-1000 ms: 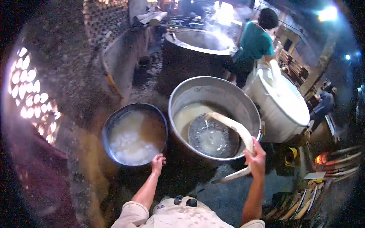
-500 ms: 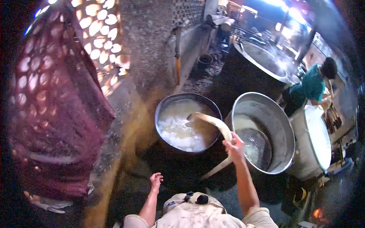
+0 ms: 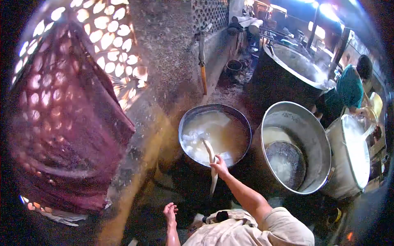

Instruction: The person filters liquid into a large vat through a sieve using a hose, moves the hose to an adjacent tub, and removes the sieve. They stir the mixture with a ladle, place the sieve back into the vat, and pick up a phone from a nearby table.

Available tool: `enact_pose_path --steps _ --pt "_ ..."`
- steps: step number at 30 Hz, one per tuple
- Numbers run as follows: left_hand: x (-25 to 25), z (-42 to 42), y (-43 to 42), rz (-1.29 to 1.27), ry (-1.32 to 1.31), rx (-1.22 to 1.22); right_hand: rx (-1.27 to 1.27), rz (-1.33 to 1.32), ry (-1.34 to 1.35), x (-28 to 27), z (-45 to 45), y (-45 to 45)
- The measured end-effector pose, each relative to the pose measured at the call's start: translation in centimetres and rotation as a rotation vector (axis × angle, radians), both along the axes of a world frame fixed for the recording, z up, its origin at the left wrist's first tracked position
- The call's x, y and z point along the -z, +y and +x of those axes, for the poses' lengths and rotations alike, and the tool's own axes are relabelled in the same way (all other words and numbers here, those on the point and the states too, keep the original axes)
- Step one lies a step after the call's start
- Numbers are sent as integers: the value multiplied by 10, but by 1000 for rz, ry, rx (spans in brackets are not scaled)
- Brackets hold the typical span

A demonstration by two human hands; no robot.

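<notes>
My right hand [image 3: 221, 166] is wrapped round a long pale stick [image 3: 209, 149] with a slight bend. Its far end reaches into a dark-rimmed round pot [image 3: 181, 133], touching or dipping into cloudy liquid with white foam on the left. Below my fist, the stick's other end hangs past the near rim. My left hand [image 3: 170, 211] is held low in front of my body, its fingers loosely curled and slightly apart, with nothing in it.
Right of the pot stands a deep metal vat [image 3: 316, 135] with some liquid. Beyond it, a person in a green top [image 3: 349, 88] works over a pale vat [image 3: 342, 164]. A steaming cauldron [image 3: 283, 61] stands behind. A maroon cloth [image 3: 69, 135] hangs left.
My right hand has swung left with the stick, from between the two vessels to the pot's near rim. The view has shifted, and the person in green has lifted something pale.
</notes>
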State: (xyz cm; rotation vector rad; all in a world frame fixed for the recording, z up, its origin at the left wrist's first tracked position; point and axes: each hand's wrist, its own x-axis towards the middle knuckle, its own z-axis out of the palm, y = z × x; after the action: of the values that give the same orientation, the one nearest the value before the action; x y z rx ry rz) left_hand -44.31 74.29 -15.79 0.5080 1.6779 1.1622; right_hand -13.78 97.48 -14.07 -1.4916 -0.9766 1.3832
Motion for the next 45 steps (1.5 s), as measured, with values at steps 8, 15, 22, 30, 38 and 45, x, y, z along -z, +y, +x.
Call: enact_pose_path --steps 8,15,22,30,38,45 --pt "-14 95 48 113 93 24 -70 113 72 -48 90 21" --pt "-89 339 130 152 64 232 251 378 75 -89 355 20" --pt "-124 544 216 289 94 828 949 -127 182 27 598 -79" --pt "5 643 276 -166 101 871 1042 -506 -574 207 727 -178" --pt "187 618 292 -432 501 945 1003 -696 -462 271 799 -208" --pt "268 612 278 -601 327 899 909 -875 -506 308 801 -212"
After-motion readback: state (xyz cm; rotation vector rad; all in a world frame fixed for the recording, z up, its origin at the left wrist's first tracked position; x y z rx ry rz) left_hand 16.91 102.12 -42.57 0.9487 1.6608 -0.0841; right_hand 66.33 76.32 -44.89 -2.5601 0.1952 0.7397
